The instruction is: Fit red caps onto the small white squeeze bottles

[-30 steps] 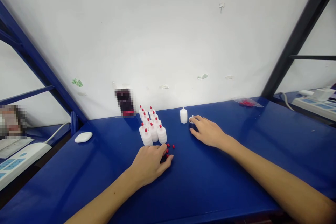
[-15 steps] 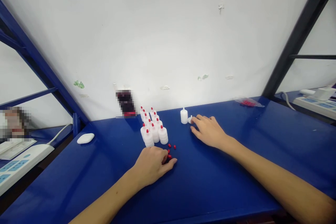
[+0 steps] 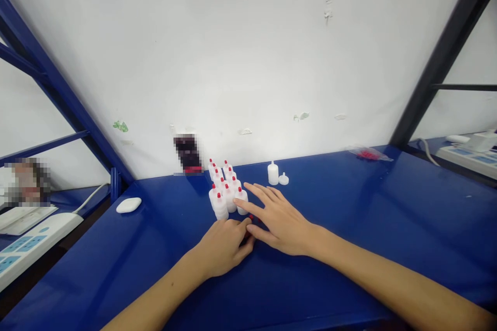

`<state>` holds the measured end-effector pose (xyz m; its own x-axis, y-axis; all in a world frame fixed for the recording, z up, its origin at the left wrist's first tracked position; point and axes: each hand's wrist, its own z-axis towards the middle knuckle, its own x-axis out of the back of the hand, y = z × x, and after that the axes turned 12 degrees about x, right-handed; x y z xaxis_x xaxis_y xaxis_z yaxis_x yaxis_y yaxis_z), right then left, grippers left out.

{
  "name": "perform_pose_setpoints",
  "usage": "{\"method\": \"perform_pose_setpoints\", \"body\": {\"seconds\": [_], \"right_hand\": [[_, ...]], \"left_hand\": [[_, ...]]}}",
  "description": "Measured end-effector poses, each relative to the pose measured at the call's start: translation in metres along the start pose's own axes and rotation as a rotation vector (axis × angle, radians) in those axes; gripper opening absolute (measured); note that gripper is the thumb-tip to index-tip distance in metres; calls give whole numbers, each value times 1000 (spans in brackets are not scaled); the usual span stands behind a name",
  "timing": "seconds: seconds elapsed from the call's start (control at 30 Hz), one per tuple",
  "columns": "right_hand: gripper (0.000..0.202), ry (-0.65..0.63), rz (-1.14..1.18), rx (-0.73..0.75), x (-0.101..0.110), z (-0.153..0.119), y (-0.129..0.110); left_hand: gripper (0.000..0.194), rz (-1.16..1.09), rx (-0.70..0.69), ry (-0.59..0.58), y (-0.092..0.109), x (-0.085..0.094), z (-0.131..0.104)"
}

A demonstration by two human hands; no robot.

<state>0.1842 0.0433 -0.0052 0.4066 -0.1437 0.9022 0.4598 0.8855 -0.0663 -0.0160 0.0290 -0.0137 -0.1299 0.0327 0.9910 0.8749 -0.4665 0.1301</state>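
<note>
My left hand (image 3: 223, 249) lies on the blue table, its thumb and forefinger drawn together around a small red cap (image 3: 247, 236); how many caps are inside is hidden. Just right of it, my right hand (image 3: 281, 219) is open with its fingers spread. Its forefinger reaches across the front of a capped bottle (image 3: 240, 201); I cannot tell if they touch. Another red cap (image 3: 251, 216) shows by its thumb. Several white squeeze bottles (image 3: 220, 208) with red tips stand grouped behind my left hand. Apart from them are an uncapped white bottle (image 3: 273, 173) and a loose nozzle lid (image 3: 283, 179).
Against the wall at the back right lies a clear bag of red caps (image 3: 368, 153). A white rounded case (image 3: 129, 205) rests at the table's left, and a power strip (image 3: 34, 240) lies beyond the left edge. A blurred dark object (image 3: 187, 152) stands at the wall.
My right hand has left the nozzle lid and moved left and nearer, beside my left hand. My left thumb and forefinger have closed together over the red caps.
</note>
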Motion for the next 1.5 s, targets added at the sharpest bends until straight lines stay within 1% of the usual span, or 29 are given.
{"method": "perform_pose_setpoints", "body": {"seconds": [0.1, 0.23, 0.37, 0.43, 0.53, 0.57, 0.63, 0.7, 0.73, 0.87, 0.9, 0.93, 1.0, 1.07, 1.23, 1.3, 1.37, 1.43, 1.5], "right_hand": [[58, -39, 12, -3, -2, 5, 4], [58, -74, 22, 22, -4, 9, 9], [54, -49, 11, 30, -4, 14, 8], [54, 13, 12, 45, -2, 17, 8], [50, 185, 46, 83, 1, 15, 11], [45, 256, 67, 92, 2, 13, 13], [29, 369, 124, 92, 2, 7, 15], [9, 419, 196, 71, 1, 0, 17], [4, 420, 237, 56, 0, -3, 17], [6, 387, 399, -30, -10, -7, 13], [6, 380, 428, -52, -13, -6, 12], [6, 370, 448, -68, -16, -5, 10], [6, 347, 464, -90, -20, -2, 7], [7, 332, 457, -122, -21, 0, 5], [8, 338, 478, -190, -17, 0, 6], [9, 339, 543, -206, -15, -1, 7], [11, 318, 657, -218, -14, -1, 5], [14, 290, 757, -200, -14, -1, 1], [13, 275, 770, -128, -13, -2, -5]], "left_hand": [[19, -50, 31, 3, -1, 0, 1], [17, -138, 13, 36, -1, 2, 0], [15, -170, 31, 65, -2, -1, 1], [17, -172, 60, 82, -3, -3, 1], [16, -191, 120, 100, -2, -3, 1], [15, -201, 134, 101, -2, -2, 0], [14, -223, 136, 107, 0, 0, -1], [16, -232, 81, 121, 2, 1, -3], [18, -223, 21, 124, 3, 1, -5], [40, -72, -327, 62, 10, -4, -9], [43, -34, -376, 47, 12, -5, -9], [44, -5, -394, 37, 13, -5, -10], [41, 23, -360, 28, 15, -6, -9], [38, 27, -282, 28, 15, -7, -8], [34, -64, -79, 96, 10, -13, -2], [33, -133, -11, 118, 7, -14, 0], [31, -190, 56, 134, 4, -13, 2], [21, -210, 111, 150, 3, -9, 2], [12, -185, 112, 167, 2, -5, 0]]}}
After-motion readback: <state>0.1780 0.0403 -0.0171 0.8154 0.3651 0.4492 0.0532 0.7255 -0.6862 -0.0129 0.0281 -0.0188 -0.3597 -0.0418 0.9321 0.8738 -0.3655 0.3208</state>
